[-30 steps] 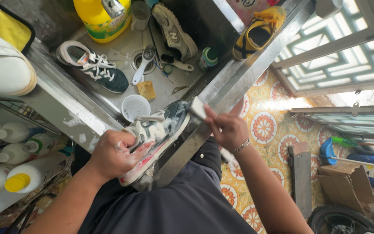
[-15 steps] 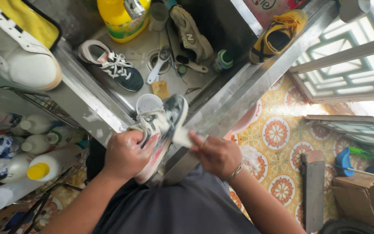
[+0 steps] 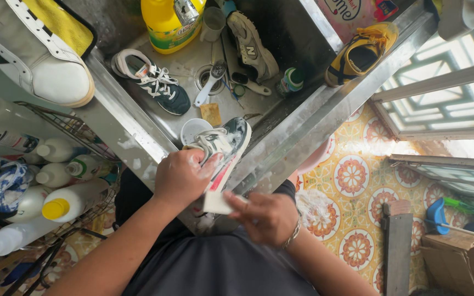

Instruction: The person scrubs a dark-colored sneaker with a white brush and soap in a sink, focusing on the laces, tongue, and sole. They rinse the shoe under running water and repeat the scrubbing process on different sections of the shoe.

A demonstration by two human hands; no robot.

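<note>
- Several white plastic bottles (image 3: 56, 175), one with a yellow cap, lie in a wire rack (image 3: 78, 131) beyond the sink's left rim.
- One large white sneaker with black stripes (image 3: 39, 60) rests on the ledge at the sink's far-left corner.
- Inside the stainless steel sink (image 3: 138, 131), a dark navy sneaker with white laces (image 3: 157, 85) lies near the left wall, beside the drain; a small white plastic cup (image 3: 193, 129) sits by the near rim.
- The left hand (image 3: 182, 178) is closed around the soapy grey-and-white sneaker with a red-streaked sole (image 3: 223, 148), gripping its laced upper; the shoe is propped on the sink's near rim, toe pointing into the basin.
- The right hand (image 3: 264, 216) pinches a small white rectangular sponge block (image 3: 216, 203) between thumb and fingers, pressed against the heel end of the sole, just below the left hand.
- A yellow detergent jug (image 3: 165, 22) stands at the sink's far edge, with a grey sneaker (image 3: 250, 46) to its right.
- A yellow sneaker with black trim (image 3: 360, 52) sits on the sink's right rim.
</note>
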